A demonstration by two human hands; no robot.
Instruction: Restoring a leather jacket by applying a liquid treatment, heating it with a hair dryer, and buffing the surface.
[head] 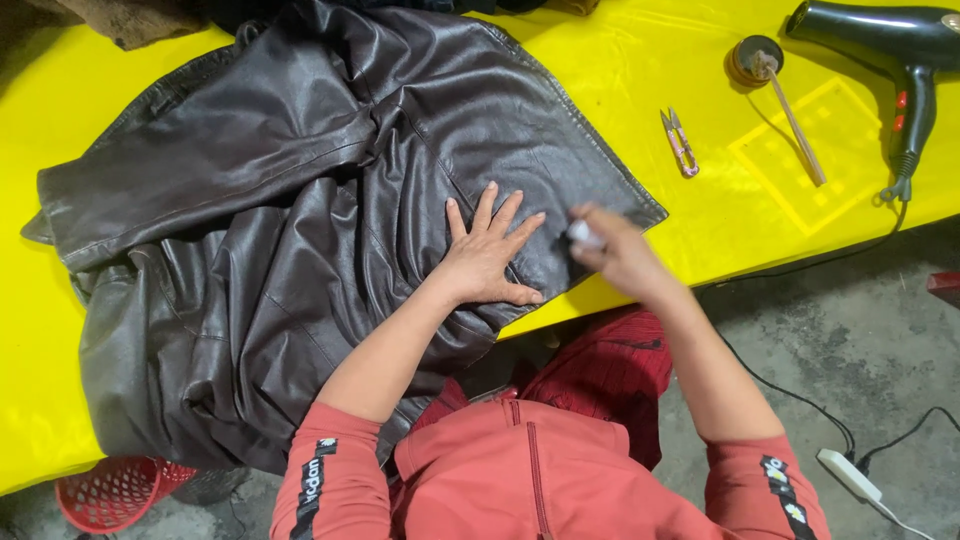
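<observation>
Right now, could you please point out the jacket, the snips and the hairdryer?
jacket (300, 180): head view, on the flat upper panel.
snips (680, 143): head view, on the pink handles.
hairdryer (880, 35): head view, on the barrel.

Bare yellow table between jacket and snips lies open.

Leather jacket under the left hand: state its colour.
Dark brown, with a glossy sheen, on the leather jacket under the left hand; the head view shows it.
</observation>
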